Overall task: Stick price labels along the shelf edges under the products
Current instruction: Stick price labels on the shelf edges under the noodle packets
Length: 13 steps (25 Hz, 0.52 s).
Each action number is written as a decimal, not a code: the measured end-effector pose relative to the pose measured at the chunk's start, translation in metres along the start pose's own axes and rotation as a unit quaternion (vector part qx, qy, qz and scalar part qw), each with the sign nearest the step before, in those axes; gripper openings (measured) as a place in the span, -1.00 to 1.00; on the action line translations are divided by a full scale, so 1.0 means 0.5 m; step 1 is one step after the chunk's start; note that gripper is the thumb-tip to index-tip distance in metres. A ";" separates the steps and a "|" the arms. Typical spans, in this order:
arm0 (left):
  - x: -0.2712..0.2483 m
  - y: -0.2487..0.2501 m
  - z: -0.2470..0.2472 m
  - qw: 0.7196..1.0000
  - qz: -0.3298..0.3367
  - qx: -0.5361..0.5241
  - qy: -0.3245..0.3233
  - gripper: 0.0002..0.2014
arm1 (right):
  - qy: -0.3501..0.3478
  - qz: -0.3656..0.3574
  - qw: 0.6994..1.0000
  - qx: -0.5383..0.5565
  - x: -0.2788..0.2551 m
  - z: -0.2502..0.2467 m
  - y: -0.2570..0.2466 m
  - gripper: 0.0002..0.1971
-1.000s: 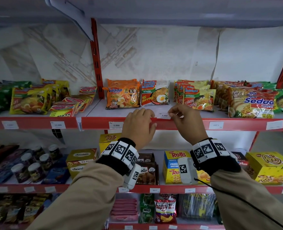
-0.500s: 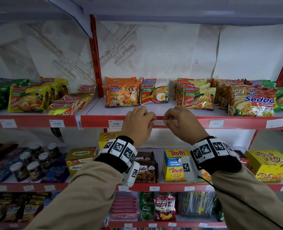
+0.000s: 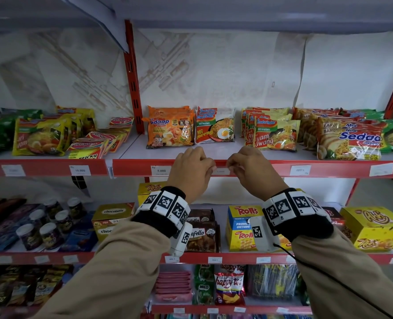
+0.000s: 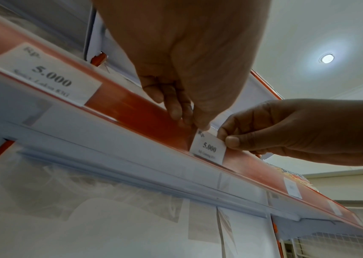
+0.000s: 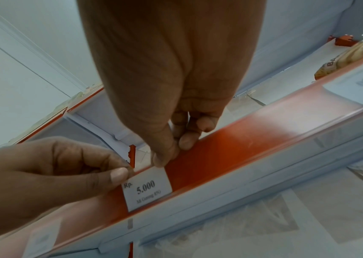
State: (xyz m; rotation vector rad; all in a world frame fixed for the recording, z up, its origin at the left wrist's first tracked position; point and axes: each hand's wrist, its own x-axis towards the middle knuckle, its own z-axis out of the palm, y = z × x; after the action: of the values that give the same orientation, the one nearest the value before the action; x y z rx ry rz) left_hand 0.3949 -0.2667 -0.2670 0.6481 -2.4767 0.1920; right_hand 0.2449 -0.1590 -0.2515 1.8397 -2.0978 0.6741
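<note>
Two hands, left hand (image 3: 192, 171) and right hand (image 3: 252, 171), pinch price label (image 3: 220, 171) between them.

price label (image 5: 146, 189) on red shelf edge (image 5: 220, 157): "Rp. 5.000". Neighbour label (image 4: 48, 73) also "Rp. 5.000". Noodle packs: Sedaap (image 3: 167, 127), Indomie "Mi goreng" (image 3: 214, 127), "Ayam Bawang" (image 3: 276, 134). Lower shelf boxes: chocolatos (image 3: 112, 217), Roll's (image 3: 241, 226).
</note>
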 end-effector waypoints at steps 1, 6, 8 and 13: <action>0.001 0.000 0.000 1.000 0.003 0.010 -0.002 -0.70 | -0.002 0.001 1.000 0.000 0.000 -0.001 0.000 -0.82; 0.003 0.001 -0.003 0.999 0.014 0.040 -0.006 -0.71 | -0.020 0.007 1.000 -0.015 0.001 -0.002 0.001 -0.79; 0.004 0.001 -0.006 0.999 0.009 0.034 -0.018 -0.70 | -0.021 0.007 1.000 -0.018 0.001 -0.004 0.002 -0.78; -0.001 -0.005 -0.015 1.000 0.014 0.007 -0.008 -0.70 | -0.006 0.012 1.000 0.010 -0.003 -0.008 0.006 -0.82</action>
State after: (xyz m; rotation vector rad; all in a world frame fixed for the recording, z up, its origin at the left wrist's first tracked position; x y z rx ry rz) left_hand 0.4001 -0.2664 -0.2612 0.6224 -2.5032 0.2153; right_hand 0.2418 -0.1555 -0.2495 1.8356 -2.1315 0.6952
